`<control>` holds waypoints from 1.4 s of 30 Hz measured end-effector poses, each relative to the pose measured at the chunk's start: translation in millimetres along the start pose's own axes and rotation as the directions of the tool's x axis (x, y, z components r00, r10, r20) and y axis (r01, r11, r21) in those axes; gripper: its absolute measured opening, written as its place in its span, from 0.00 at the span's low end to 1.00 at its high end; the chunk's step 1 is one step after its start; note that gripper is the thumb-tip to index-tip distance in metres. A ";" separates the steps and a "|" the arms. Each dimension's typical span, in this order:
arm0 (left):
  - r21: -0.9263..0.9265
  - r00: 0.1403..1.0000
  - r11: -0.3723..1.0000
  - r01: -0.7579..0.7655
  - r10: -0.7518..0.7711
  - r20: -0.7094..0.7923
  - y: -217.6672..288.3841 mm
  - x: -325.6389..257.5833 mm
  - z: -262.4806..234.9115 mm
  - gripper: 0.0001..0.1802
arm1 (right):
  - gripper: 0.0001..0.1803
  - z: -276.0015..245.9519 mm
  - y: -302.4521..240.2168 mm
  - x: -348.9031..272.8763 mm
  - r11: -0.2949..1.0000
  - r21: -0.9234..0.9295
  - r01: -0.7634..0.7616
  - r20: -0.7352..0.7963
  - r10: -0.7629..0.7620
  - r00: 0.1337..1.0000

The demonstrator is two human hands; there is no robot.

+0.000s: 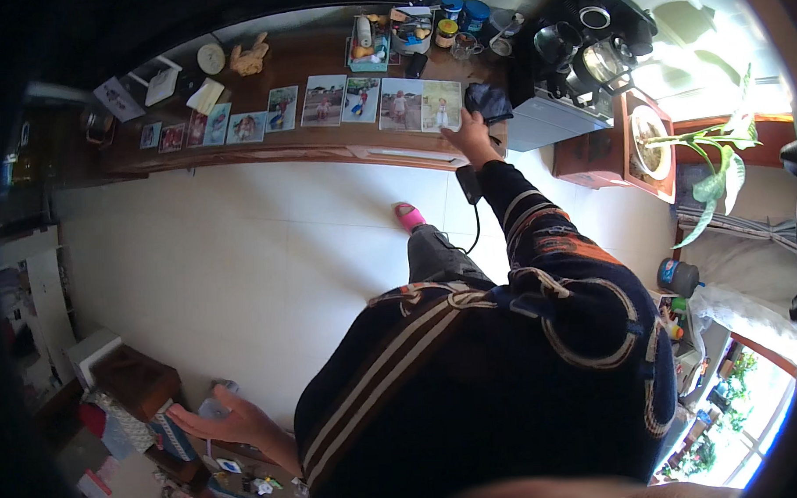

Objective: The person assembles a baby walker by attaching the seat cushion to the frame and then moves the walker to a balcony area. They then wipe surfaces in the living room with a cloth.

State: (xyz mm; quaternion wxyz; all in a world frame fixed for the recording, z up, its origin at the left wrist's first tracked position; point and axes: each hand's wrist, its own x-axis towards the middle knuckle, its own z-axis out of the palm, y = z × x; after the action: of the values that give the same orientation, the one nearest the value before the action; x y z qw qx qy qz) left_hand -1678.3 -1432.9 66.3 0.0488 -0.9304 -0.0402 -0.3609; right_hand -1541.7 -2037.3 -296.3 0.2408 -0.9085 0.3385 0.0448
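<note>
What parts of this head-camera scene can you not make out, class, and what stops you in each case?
- Right hand, head view: the fingers press a dark cloth, which hides the fingertips.
- Photographs along the wooden shelf: too small to read.
- Jars at the top edge: cut off and bent by the fisheye rim.
- Left hand: open, but the clutter beneath is too small to name.

A dark blue, crumpled cloth (488,101) lies in the upper middle of the frame, right of centre, on the long brown wooden counter (324,139). It sits bunched rather than flat (folds catching a little light), at the right end of a row of colour photographs (420,103), just beside the last yellowish print and touching the fingertips reaching to it.
</note>
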 end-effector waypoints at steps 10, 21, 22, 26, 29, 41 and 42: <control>-0.064 0.946 0.977 -0.201 0.211 0.247 132.2 99.9 82.7 0.41 | 0.56 10.2 106.9 129.3 0.957 -0.065 -0.282 0.055 0.286 0.957; -0.107 0.906 0.965 -0.238 0.260 0.334 170.4 116.4 120.8 0.39 | 0.20 117.6 13.1 107.8 0.995 -0.091 -0.034 0.109 0.044 0.993; -0.094 0.907 0.967 -0.236 0.254 0.337 166.8 115.3 121.0 0.39 | 0.18 131.5 -6.3 94.6 0.987 -0.133 0.093 0.206 -0.064 0.976; -0.127 0.916 0.971 -0.204 0.235 0.326 135.6 107.5 117.0 0.42 | 0.16 160.6 -78.6 36.2 0.917 -0.104 0.385 0.577 -0.259 0.774; -0.191 0.936 0.967 -0.170 0.219 0.277 98.1 95.9 113.1 0.43 | 0.20 154.2 -112.4 -2.8 0.882 0.194 0.429 0.643 -0.445 0.623; -0.498 0.980 0.860 -0.112 0.177 0.086 -44.0 43.8 138.2 0.35 | 0.25 24.6 -48.5 -90.6 0.964 0.250 -0.089 0.357 -0.006 0.934; -0.512 0.979 0.851 -0.116 0.183 0.084 -46.6 43.2 139.8 0.35 | 0.23 15.1 -33.2 -99.9 0.945 0.300 -0.129 0.291 0.039 0.956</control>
State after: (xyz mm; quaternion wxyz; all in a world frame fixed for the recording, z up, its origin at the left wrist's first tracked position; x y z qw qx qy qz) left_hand -1558.3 -1368.2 -4.4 -0.1707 -0.9325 0.1250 -0.2928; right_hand -1595.9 -1949.2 -271.7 0.4263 -0.8272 0.3424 0.1291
